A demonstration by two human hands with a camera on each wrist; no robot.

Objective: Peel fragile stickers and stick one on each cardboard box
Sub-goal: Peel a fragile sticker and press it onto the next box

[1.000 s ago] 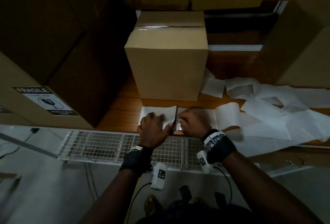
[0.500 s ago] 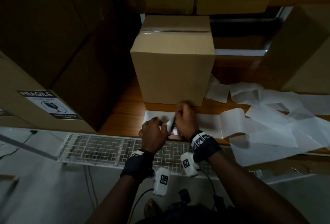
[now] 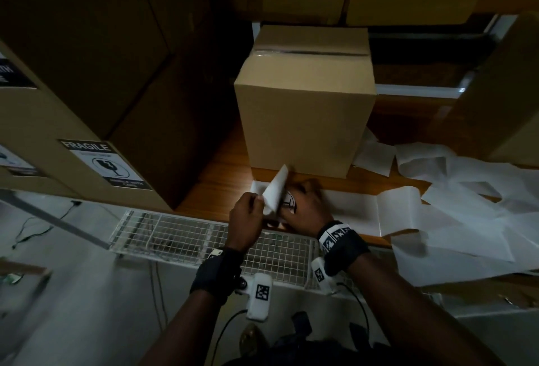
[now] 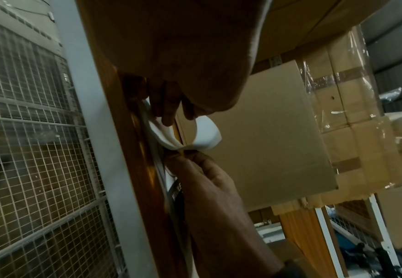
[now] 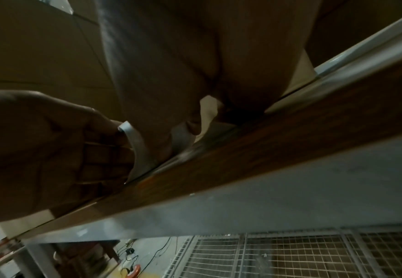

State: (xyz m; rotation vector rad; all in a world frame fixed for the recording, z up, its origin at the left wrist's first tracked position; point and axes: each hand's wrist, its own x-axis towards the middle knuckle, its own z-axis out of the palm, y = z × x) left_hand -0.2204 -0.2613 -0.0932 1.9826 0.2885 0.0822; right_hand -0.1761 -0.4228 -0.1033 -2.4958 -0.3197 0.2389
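A plain cardboard box stands on the wooden shelf, with no sticker on its near face. Just in front of it my left hand pinches the white backing paper, which curls up and leftward. My right hand pinches the fragile sticker, whose black glass print shows between the hands. In the left wrist view my fingers grip the curled backing paper while the right hand holds the sticker's black band. The right wrist view shows the backing strip against my left hand.
A large box at the left carries a FRAGILE sticker. Used white backing sheets lie spread over the shelf to the right. Another box stands at the far right. A wire mesh panel runs below the shelf edge.
Both hands shifted slightly left and closed together. The backing paper has been peeled up and to the left, and the sticker's printed face now shows between the hands.
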